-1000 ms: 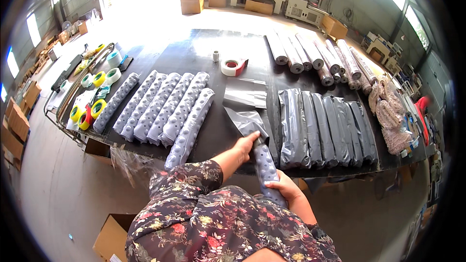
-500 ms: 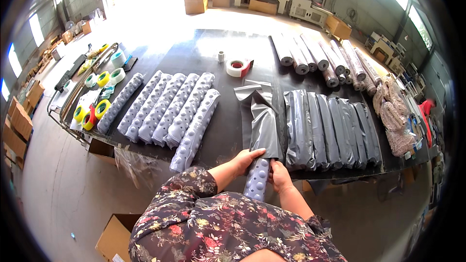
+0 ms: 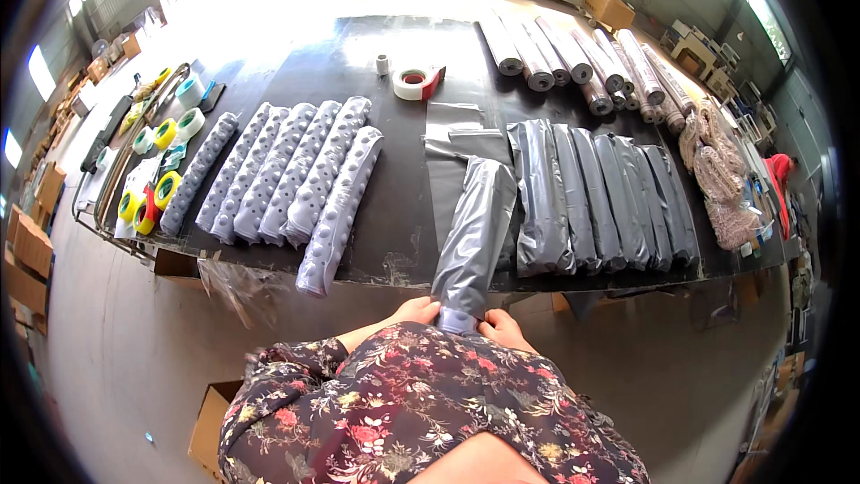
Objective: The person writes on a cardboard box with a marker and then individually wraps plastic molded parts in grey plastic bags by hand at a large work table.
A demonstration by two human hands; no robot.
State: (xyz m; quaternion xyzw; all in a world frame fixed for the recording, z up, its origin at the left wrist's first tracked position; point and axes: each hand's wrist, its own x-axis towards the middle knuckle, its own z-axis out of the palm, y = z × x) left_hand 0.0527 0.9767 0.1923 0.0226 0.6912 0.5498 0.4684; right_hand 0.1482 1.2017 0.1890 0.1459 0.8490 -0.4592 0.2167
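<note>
A grey plastic mailing bag point(image 3: 475, 229) covers most of a lilac bubble-textured roll point(image 3: 458, 322), whose near end sticks out against my body. At the bag's mouth, my left hand point(image 3: 416, 312) pinches the left edge and my right hand point(image 3: 504, 330) grips the right edge; both hands are closed and partly hidden by my shirt. Beyond the bag lie flat grey bags point(image 3: 448, 137) on the black table point(image 3: 394, 251). To the right is a row of filled grey bags point(image 3: 544, 206). On the left are several uncovered lilac rolls point(image 3: 336, 215).
A tape roll point(image 3: 412, 83) and a small white roll point(image 3: 382, 64) lie mid-table. Patterned rolls point(image 3: 596, 94) fill the far right, near bundled cord point(image 3: 721, 170). Tape rolls point(image 3: 165, 133) crowd the left edge. A cardboard box point(image 3: 215, 412) stands below left. Another person in red point(image 3: 781, 175) is at far right.
The bag has slid down over the roll towards me, covering nearly all of it. Both hands have come closer to my body, and the view has tilted down.
</note>
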